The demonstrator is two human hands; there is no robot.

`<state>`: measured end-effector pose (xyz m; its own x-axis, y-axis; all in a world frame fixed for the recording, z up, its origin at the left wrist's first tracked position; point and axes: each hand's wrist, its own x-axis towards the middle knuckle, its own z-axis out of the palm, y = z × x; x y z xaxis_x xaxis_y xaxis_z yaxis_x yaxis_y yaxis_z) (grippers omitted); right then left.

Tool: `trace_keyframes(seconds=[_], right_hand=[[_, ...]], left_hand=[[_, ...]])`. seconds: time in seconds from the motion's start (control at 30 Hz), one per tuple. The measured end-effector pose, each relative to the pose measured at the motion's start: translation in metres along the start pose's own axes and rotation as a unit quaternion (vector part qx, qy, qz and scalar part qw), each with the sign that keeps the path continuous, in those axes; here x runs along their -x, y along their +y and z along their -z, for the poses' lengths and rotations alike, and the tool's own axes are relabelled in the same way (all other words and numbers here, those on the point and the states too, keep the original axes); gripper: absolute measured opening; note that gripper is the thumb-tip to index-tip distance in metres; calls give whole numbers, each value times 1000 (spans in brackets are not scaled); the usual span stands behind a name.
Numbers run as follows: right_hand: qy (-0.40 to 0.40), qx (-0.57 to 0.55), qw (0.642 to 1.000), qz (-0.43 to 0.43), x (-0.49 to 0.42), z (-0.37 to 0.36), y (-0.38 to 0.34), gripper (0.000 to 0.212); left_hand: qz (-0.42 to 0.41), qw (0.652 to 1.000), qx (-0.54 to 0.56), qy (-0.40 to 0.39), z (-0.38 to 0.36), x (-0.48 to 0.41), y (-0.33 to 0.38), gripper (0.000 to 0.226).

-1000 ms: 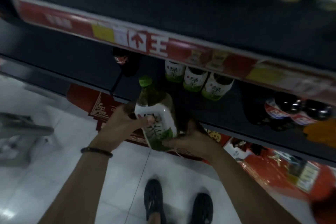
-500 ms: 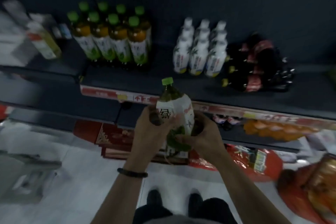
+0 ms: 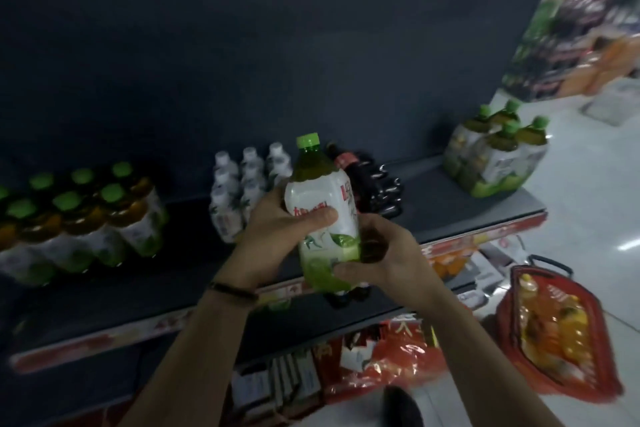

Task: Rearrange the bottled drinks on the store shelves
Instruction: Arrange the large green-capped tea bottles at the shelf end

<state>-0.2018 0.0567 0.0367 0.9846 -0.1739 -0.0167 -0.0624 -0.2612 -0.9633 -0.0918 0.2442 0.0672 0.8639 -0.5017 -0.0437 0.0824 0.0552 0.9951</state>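
— What's changed in the last half second?
— The green tea bottle (image 3: pixel 320 215) has come up from the red price strip to the level of the stock, at the frame's centre. It has also turned: red characters now sit under the thumb, too blurred to read
— Who holds it?
— Both hands. The left hand (image 3: pixel 277 239) wraps the white upper label, thumb across the front; the right hand (image 3: pixel 384 260) curls round the green lower part
— Counts on the shelf (image 3: pixel 450 208)?
— At left, seven green caps show on the amber tea bottles (image 3: pixel 104 218). Next come about nine white bottles (image 3: pixel 242 184) in three columns, then dark cola bottles (image 3: pixel 377 184), number unclear. At right, one wrapped pack (image 3: pixel 495 156) shows four green caps. Lower right, one red basket (image 3: pixel 602 357) of orange drinks
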Motion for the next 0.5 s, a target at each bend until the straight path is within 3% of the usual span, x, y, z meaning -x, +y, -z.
trace_keyframes(seconds=[0.07,0.17,0.37,0.5], right_hand=[[70,13,997,12,-12,24,2,73],[143,-4,989,33,-32,62,14,77],[259,42,961,89,-76,143,49,78],[304,90,946,71,-110,191,82,86]], left_hand=[[-9,999,-31,-11,-25,-27,7,74],[-7,998,-65,-14,-76,-63,12,57],[-33,969,-222,106,-179,-146,11,71],[-39,954,-284,86,-228,-208,11,63]])
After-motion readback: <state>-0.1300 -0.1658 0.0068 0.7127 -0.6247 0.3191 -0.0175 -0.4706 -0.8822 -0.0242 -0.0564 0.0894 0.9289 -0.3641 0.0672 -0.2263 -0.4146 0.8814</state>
